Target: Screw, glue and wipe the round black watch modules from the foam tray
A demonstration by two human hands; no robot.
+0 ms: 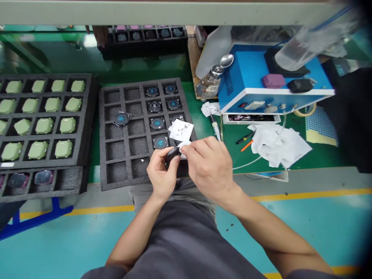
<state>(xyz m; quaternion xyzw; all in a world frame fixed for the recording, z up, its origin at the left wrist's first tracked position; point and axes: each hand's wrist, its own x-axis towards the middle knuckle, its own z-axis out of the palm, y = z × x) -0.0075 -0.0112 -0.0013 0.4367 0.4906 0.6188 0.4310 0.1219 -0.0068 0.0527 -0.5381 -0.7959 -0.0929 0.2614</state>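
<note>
My left hand [163, 174] grips a dark round watch case [172, 154], held on its side above the front edge of the black foam tray [127, 155]. Pinched in the fingers of my right hand [209, 166] is a small white wipe [185, 145], touching or very near the watch's edge; my fingers hide the exact contact. Behind my hands, several round black watches sit in the tray's two right columns, among them one watch [160, 142] close to my left fingers. Another watch [121, 119] rests across a divider on the left. A white paper with dark specks [181, 130] lies over the right compartments.
Left stands a foam tray of green square cases [44, 126], with purple-framed cases [44, 177] in a tray below. On the right are a blue machine [247, 73], a glass bottle [208, 83], a dispensing syringe [215, 127], an orange pen [247, 145] and crumpled white wipes [277, 145].
</note>
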